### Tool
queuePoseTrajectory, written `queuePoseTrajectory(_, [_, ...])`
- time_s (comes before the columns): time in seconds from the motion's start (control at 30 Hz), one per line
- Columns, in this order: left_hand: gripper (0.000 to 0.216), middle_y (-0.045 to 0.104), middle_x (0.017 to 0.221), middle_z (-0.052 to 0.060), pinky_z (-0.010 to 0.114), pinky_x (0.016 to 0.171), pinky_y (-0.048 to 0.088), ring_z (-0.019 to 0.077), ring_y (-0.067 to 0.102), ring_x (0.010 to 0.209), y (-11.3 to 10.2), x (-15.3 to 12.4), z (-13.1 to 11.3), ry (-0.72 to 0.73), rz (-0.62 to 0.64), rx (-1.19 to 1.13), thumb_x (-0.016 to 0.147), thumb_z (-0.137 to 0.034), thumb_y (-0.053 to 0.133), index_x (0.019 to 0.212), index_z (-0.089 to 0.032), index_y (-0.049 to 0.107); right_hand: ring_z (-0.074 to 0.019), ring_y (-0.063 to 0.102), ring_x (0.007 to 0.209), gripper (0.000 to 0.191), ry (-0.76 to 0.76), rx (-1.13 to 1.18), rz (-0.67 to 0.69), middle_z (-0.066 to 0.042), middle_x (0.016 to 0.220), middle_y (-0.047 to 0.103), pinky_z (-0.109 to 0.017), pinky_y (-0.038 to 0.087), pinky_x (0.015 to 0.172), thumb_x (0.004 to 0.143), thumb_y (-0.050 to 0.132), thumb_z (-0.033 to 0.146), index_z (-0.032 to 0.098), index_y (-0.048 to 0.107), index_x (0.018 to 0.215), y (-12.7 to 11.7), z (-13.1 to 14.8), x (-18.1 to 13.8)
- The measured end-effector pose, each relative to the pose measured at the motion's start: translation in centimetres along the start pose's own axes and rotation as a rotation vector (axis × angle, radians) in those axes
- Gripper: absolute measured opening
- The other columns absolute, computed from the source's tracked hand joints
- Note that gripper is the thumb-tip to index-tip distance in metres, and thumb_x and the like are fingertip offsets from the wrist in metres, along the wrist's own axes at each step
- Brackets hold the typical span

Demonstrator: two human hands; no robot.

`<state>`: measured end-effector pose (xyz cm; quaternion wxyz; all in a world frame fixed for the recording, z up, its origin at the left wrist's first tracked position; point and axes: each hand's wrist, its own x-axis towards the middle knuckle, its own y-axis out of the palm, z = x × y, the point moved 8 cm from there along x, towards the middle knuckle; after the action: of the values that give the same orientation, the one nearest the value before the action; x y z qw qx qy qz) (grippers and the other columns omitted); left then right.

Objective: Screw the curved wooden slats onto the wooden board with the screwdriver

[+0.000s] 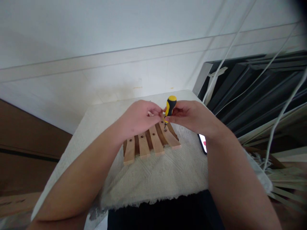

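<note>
A small rack of light wooden slats [150,143] lies on a white textured cloth [155,179]. My right hand [192,116] is closed around a stubby yellow-and-black screwdriver [169,107], held upright with its tip on the rightmost slat. My left hand [137,118] rests on the slats' far end, its fingers pinched together near the screwdriver. What the left fingers pinch is hidden.
A phone [202,143] with a lit screen lies on the cloth right of my right wrist. Dark panels [259,89] and white cables [283,111] stand to the right. A white wall rises behind the small table [79,127]. A brown surface is at left.
</note>
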<state>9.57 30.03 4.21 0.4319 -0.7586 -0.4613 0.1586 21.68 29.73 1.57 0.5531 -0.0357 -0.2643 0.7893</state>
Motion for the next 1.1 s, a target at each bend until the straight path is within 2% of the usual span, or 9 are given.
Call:
queuePoseTrajectory(0.1, [0.027, 0.069, 0.088, 0.003, 0.021, 0.06, 0.044, 0.01, 0.06, 0.068, -2.6, -0.7, -1.0, 0.052, -0.285, -0.116, 0.085, -0.03, 0.054, 0.103, -0.016, 0.069, -0.0167, 0.058, 0.074, 0.017, -0.026, -0.008, 0.01, 0.0, 0.075, 0.063, -0.029, 0.045, 0.065, 0.075, 0.068, 0.038, 0.022, 0.065, 0.078, 0.1, 0.0, 0.1])
queuePoseTrajectory(0.17, [0.031, 0.068, 0.092, 0.003, 0.02, 0.058, 0.044, 0.0095, 0.06, 0.069, -2.8, -0.9, -1.5, 0.099, -0.344, -0.167, 0.085, -0.036, 0.056, 0.108, -0.018, 0.067, -0.0151, 0.056, 0.07, 0.016, -0.05, -0.03, -0.001, 0.001, 0.072, 0.061, -0.028, 0.044, 0.063, 0.076, 0.067, 0.036, 0.021, 0.065, 0.078, 0.0, 0.3, 0.0])
queuePoseTrajectory(0.37, [0.033, 0.069, 0.099, 0.004, 0.021, 0.06, 0.046, 0.0098, 0.059, 0.07, -1.8, -0.5, -1.6, 0.122, -0.294, -0.181, 0.084, -0.039, 0.06, 0.111, -0.02, 0.066, -0.0121, 0.051, 0.063, 0.012, -0.061, -0.18, -0.062, 0.002, 0.067, 0.057, -0.026, 0.038, 0.058, 0.077, 0.064, 0.031, 0.019, 0.063, 0.076, -0.5, 1.0, -0.2])
queuePoseTrajectory(0.53, [0.034, 0.068, 0.1, 0.004, 0.021, 0.06, 0.045, 0.0089, 0.058, 0.068, -1.5, -0.1, -1.2, 0.126, -0.282, -0.159, 0.083, -0.036, 0.062, 0.112, -0.018, 0.065, -0.0123, 0.051, 0.063, 0.012, -0.078, -0.183, -0.066, 0.002, 0.066, 0.057, -0.026, 0.038, 0.059, 0.076, 0.065, 0.031, 0.019, 0.064, 0.076, -0.2, 1.3, -0.1])
queuePoseTrajectory(0.73, [0.031, 0.069, 0.087, 0.002, 0.021, 0.054, 0.041, 0.0084, 0.055, 0.062, -1.1, 0.1, -1.3, 0.152, -0.247, -0.17, 0.08, -0.033, 0.063, 0.105, -0.016, 0.069, -0.0144, 0.055, 0.069, 0.012, -0.087, -0.104, -0.013, 0.0, 0.072, 0.062, -0.028, 0.041, 0.063, 0.077, 0.062, 0.03, 0.019, 0.064, 0.077, 0.0, 1.4, -0.4])
queuePoseTrajectory(0.87, [0.04, 0.07, 0.095, 0.005, 0.021, 0.05, 0.04, 0.0069, 0.051, 0.057, -1.2, 0.2, -0.6, 0.122, -0.29, -0.241, 0.074, -0.032, 0.069, 0.11, -0.018, 0.067, -0.0139, 0.053, 0.067, 0.017, -0.076, -0.064, -0.009, 0.0, 0.071, 0.061, -0.028, 0.039, 0.06, 0.078, 0.063, 0.035, 0.019, 0.062, 0.076, 0.1, 1.2, -0.3])
queuePoseTrajectory(1.0, [0.029, 0.07, 0.087, 0.005, 0.02, 0.048, 0.037, 0.006, 0.049, 0.053, -1.0, 0.2, -0.7, 0.098, -0.288, -0.225, 0.073, -0.034, 0.07, 0.093, -0.014, 0.07, -0.0124, 0.048, 0.063, 0.023, -0.048, -0.13, -0.124, 0.002, 0.068, 0.058, -0.027, 0.037, 0.057, 0.072, 0.07, 0.039, 0.018, 0.061, 0.078, -0.6, 1.0, 0.0])
queuePoseTrajectory(1.1, [0.024, 0.07, 0.079, 0.002, 0.02, 0.05, 0.038, 0.0064, 0.05, 0.053, -0.8, 0.1, -1.2, 0.127, -0.27, -0.186, 0.076, -0.035, 0.066, 0.088, -0.015, 0.071, -0.0134, 0.05, 0.066, 0.021, -0.056, -0.096, -0.073, 0.001, 0.072, 0.059, -0.028, 0.038, 0.06, 0.075, 0.067, 0.039, 0.019, 0.063, 0.08, -0.3, 0.9, 0.0])
